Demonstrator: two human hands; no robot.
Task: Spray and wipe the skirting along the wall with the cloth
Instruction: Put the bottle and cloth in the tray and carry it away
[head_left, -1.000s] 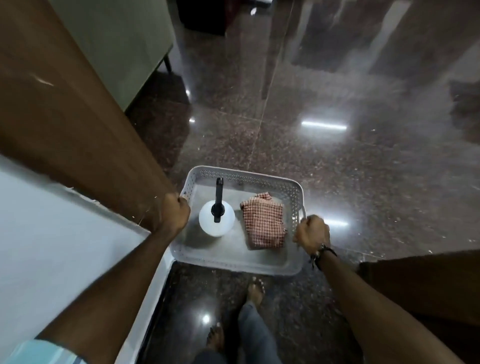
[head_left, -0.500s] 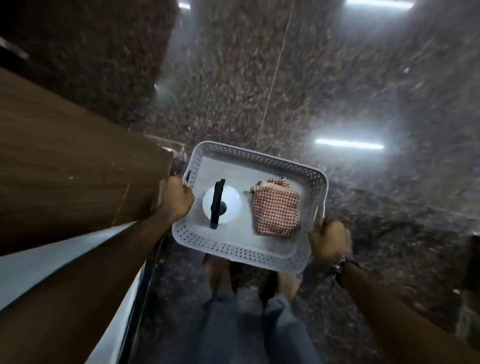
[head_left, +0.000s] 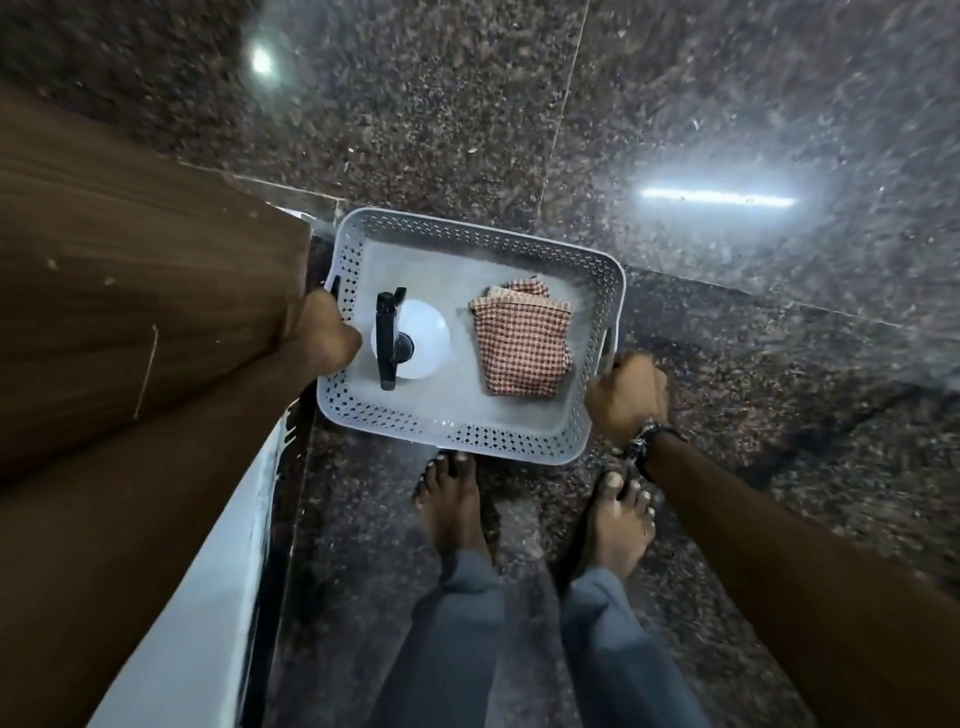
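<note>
We are at the carrying and set-down step; no spraying or wiping has begun. Our left hand (head_left: 327, 332) curls round the left handle of the white perforated basket (head_left: 467, 439), and our right hand (head_left: 626, 397) grips the right handle with fingers closed on the rim. We cannot tell whether the basket rests on the dark granite floor (head_left: 727, 104) or hangs just above it. Inside the basket, the spray bottle (head_left: 413, 340) stands upright on the left side, its black trigger head pointing toward the far edge, and the folded red-checked cloth (head_left: 522, 348) lies flat on the right side, apart from the bottle. The skirting (head_left: 272, 519) runs as a dark band along the foot of the white wall (head_left: 192, 597) at the near left, just left of the basket and our bare feet (head_left: 452, 499). A brown wooden panel (head_left: 130, 291) stands on the far left, touching or just beside the basket's left end. In our judgement, the next move calls for settling the basket on the floor clear of the skirting, releasing both handles, then taking the bottle in one hand and the cloth in the other. The trigger nozzle must be turned toward the skirting before the first spray.
</note>
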